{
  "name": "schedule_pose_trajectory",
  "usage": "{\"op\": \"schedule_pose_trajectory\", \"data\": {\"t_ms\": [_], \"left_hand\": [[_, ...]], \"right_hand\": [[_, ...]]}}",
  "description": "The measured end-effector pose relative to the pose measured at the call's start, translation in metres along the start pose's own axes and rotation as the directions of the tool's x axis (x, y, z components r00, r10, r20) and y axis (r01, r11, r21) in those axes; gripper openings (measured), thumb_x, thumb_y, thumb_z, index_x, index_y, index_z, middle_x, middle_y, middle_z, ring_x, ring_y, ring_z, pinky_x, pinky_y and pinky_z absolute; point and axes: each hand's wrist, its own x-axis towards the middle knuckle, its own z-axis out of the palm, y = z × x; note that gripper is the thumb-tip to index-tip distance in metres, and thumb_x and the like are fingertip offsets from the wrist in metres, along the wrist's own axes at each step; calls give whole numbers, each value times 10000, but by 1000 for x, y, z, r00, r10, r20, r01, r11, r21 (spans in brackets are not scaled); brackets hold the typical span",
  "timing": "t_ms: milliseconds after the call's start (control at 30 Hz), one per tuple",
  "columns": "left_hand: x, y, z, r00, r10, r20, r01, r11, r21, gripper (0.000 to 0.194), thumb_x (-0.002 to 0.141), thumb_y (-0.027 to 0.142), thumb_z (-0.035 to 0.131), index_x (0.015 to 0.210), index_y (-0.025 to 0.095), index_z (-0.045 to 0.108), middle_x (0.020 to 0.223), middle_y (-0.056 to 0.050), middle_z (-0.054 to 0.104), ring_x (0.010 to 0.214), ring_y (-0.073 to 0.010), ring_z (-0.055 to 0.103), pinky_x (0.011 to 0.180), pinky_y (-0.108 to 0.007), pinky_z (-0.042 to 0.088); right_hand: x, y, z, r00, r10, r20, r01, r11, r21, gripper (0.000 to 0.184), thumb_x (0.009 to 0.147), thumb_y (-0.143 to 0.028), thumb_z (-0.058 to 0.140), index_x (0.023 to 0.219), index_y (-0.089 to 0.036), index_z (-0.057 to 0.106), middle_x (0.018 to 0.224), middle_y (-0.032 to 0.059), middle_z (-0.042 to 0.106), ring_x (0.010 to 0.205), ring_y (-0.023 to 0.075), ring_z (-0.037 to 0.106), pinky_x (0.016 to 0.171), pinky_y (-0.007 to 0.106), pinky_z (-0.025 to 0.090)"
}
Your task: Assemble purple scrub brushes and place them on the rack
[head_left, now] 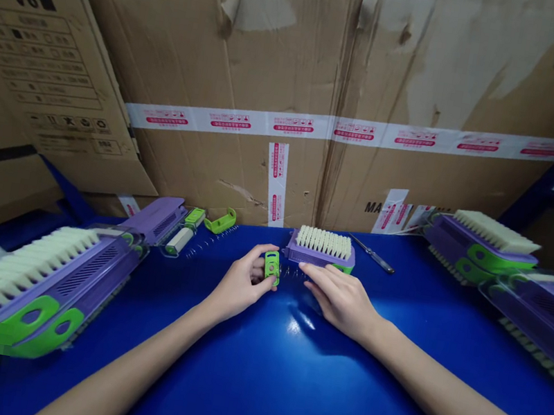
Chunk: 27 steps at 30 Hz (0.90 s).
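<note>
My left hand [242,285] is closed around a small green plastic clip [273,265], held upright just above the blue table [272,368]. My right hand [341,298] lies beside it, palm down, fingers stretched toward small metal springs [292,274] scattered on the table. Just behind both hands sits a purple brush [322,248] with white bristles facing up and a green end piece.
Stacks of purple-and-green brushes stand at the left [35,274] and right [481,247]. A purple part [157,218], a green clip [221,221] and a screwdriver [372,254] lie near the back. Cardboard boxes [327,89] wall off the rear.
</note>
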Motion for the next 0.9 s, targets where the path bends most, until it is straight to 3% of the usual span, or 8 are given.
{"op": "schedule_pose_trajectory", "data": {"t_ms": [600, 900], "left_hand": [[-1, 4, 2, 1000, -16, 18, 16, 999, -29, 580, 752, 207, 627, 1269, 197, 364, 959, -53, 630, 784, -149, 656, 787, -323, 509], [-1, 6, 1, 998, -56, 34, 58, 996, -64, 617, 696, 230, 701, 1237, 199, 409, 999, -69, 648, 898, -172, 635, 813, -327, 494]], "right_hand": [[-1, 0, 0, 1000, 3, 18, -3, 1000, -6, 300, 929, -159, 432, 1215, -121, 515, 1029, 115, 700, 781, 178, 655, 660, 311, 551], [-3, 2, 1, 999, 6, 53, -7, 1000, 19, 323, 922, -137, 416, 1233, -131, 505, 1008, 110, 697, 785, 185, 646, 665, 323, 548]]}}
